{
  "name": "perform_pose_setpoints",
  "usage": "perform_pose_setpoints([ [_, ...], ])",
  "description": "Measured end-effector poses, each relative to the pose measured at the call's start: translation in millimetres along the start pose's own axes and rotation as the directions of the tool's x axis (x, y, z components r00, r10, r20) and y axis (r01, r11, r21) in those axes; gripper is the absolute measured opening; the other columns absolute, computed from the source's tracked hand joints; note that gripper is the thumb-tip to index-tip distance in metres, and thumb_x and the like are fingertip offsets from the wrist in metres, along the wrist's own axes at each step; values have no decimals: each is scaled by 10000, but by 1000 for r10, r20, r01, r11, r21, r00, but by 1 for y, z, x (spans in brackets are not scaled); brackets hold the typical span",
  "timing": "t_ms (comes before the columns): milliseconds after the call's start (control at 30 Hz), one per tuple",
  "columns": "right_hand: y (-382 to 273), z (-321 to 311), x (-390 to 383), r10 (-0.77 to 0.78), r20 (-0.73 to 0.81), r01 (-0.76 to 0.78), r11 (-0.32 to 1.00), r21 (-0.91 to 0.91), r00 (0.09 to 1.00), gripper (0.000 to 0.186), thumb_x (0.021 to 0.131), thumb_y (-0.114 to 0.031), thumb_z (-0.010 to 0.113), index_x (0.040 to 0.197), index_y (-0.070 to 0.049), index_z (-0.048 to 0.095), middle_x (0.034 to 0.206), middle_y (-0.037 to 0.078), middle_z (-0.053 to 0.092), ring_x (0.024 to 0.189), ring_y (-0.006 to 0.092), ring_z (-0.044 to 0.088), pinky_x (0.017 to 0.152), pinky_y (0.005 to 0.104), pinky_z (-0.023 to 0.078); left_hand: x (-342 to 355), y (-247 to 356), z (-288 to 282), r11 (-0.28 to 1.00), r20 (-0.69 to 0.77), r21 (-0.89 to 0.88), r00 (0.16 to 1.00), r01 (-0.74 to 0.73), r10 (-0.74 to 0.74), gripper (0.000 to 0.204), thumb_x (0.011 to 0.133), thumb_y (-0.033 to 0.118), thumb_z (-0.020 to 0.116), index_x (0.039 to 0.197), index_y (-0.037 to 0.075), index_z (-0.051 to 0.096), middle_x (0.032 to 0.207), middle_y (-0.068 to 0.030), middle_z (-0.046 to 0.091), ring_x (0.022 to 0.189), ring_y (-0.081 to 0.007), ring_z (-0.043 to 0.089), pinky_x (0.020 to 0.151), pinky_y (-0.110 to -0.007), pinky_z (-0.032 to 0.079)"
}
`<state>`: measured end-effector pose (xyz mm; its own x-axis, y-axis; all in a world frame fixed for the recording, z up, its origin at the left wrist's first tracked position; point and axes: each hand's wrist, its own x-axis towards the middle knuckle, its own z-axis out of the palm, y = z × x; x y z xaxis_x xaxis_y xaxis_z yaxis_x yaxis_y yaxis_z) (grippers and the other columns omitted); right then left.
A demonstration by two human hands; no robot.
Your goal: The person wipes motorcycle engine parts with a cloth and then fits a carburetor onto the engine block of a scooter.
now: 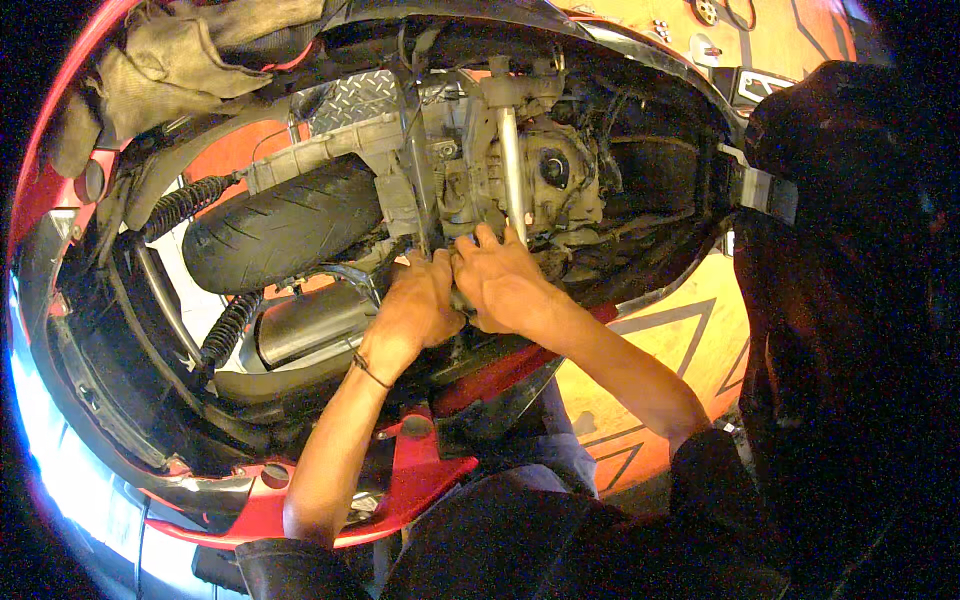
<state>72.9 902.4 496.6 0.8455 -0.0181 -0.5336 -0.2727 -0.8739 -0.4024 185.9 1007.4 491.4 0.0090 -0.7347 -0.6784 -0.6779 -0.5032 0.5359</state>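
Both of my hands reach into the open body of a red and black scooter, at the near side of its engine bay. My left hand [420, 300], a thin dark band on its wrist, is closed with bent fingers by the lower end of a black frame tube [414, 150]. Right beside it, almost touching, my right hand [497, 287] has its fingers curled down next to a silver metal tube [512, 170]. What the fingertips grip is hidden under both hands. Beyond them lies the dusty engine [560, 175].
To the left are the rear tyre [285, 225], two coil shock absorbers [190, 205] and a silver muffler [315, 325]. A brown cloth [165, 65] drapes over the far left edge. The black seat [840, 300] stands raised at right. Small parts [705, 48] lie on the orange floor.
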Motion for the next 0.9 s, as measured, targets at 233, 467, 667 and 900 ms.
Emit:
perform_pose_setpoints([
  [233,27,-2,-5,-50,-16,52,974,220,999,645,542,-312,794,1063,2,579,1041,161,532,952,357,517,826,432,449,-2,38,-18,994,-56,91,997,52,-47,682,615,198,788,1136,-53,426,1058,-287,506,930,-443,568,782,-448,504],
  [467,54,-34,-32,147,-169,8,731,683,975,636,523,-358,824,981,8,576,986,166,528,958,358,534,852,435,442,-4,45,-71,949,-252,-285,966,-133,60,814,569,157,837,1246,26,403,1102,-212,537,928,-347,581,788,-401,483],
  [667,71,-53,-55,234,-51,-90,554,828,971,779,536,-419,812,1098,49,545,1111,227,544,1069,374,534,937,417,425,6,62,-65,214,-102,-975,981,-66,-163,860,600,77,848,1325,50,385,1206,-124,520,1092,-220,538,916,-320,455],
  [900,73,-60,-73,216,68,-170,497,851,974,713,635,-298,811,1191,36,515,1219,199,497,1136,361,500,922,376,441,6,78,-33,501,5,-855,969,131,-245,616,637,206,858,1138,2,562,1032,-84,634,958,-164,582,873,-305,458],
])
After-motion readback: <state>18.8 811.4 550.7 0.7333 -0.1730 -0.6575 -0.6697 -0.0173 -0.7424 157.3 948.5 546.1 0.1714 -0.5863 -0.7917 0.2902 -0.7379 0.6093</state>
